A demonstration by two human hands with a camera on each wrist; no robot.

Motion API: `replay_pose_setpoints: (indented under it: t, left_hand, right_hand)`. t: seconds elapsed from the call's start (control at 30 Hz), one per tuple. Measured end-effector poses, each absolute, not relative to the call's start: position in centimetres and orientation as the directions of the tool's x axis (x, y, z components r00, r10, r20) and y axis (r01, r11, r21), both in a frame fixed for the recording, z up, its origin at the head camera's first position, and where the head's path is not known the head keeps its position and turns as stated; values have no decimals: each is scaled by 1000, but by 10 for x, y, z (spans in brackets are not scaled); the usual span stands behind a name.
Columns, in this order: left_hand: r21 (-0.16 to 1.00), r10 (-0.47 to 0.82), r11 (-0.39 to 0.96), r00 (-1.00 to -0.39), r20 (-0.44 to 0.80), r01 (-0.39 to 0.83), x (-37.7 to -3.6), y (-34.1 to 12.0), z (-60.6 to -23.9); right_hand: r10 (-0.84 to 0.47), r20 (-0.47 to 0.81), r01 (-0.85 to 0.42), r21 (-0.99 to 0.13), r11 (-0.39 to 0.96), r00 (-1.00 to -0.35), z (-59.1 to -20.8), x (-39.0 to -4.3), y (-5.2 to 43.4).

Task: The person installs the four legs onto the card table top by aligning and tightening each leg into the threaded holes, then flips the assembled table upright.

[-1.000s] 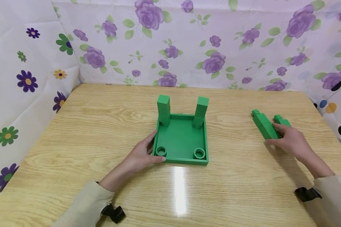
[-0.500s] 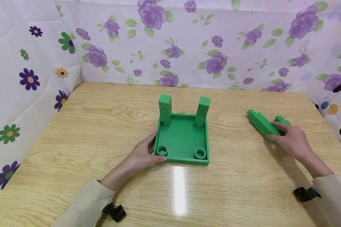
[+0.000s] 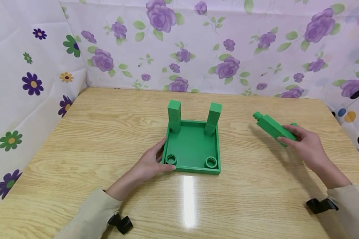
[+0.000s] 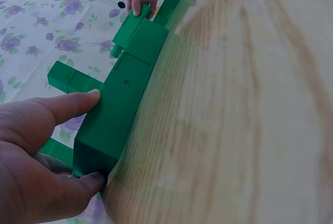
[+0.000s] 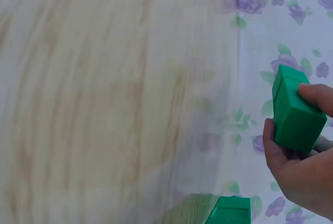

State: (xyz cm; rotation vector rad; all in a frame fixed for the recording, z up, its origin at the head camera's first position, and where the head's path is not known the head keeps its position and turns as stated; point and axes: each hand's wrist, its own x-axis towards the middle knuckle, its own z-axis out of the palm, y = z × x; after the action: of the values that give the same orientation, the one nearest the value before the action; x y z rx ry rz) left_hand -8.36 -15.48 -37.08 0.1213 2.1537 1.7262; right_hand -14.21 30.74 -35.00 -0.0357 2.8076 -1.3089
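A square green tray-like tabletop [image 3: 192, 146] lies upside down on the table, rim up. Two green square legs, the left one [image 3: 175, 114] and the right one [image 3: 214, 114], stand in its far corners. Round sockets [image 3: 210, 162] sit in both near corners. My left hand [image 3: 149, 164] grips the near left corner, thumb at the front and fingers along the left side. To the right, my right hand [image 3: 309, 149] holds a third green leg [image 3: 273, 127] by its plain end, its threaded end tilted up to the left. Behind that hand a further leg [image 3: 294, 124] is mostly hidden.
The wooden table [image 3: 107, 126] carries all the parts. A flowered cloth [image 3: 197, 43] hangs along its far edge, with patterned cloth at both sides. Black straps [image 3: 121, 224] circle both sleeves.
My right hand has lifted the third leg off the table and its threaded end has swung up and left. The remaining leg stays behind. My left hand keeps its grip on the tabletop.
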Motion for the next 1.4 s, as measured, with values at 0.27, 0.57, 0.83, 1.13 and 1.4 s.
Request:
replay_pose_setpoints:
  t: [0.27,0.57,0.83,1.13,1.4]
  left_hand:
    - [953,289,250,-926,-243,-172,-83,-154,-371]
    - [958,302,237,-925,-231,-162,-83,-154,-372]
    - [960,303,229,-926,-225,-159,-84,-155,-371]
    - [959,296,238,-928,-225,-156,-83,-155,-372]
    - [960,300,235,-928,-222,-154,-83,-157,-372]
  right_hand:
    - [-43,-9,-16,-835,549,-999,-346,-136,303]
    - [-80,29,-64,-870,489,-996,-332,-128,284]
    - [-168,39,-107,-900,423,-985,-321,-126,256]
    - [-234,48,-115,-954,278,-971,-306,-128,221]
    - [-270,150,-188,-975,120,-951,-288,-131,181]
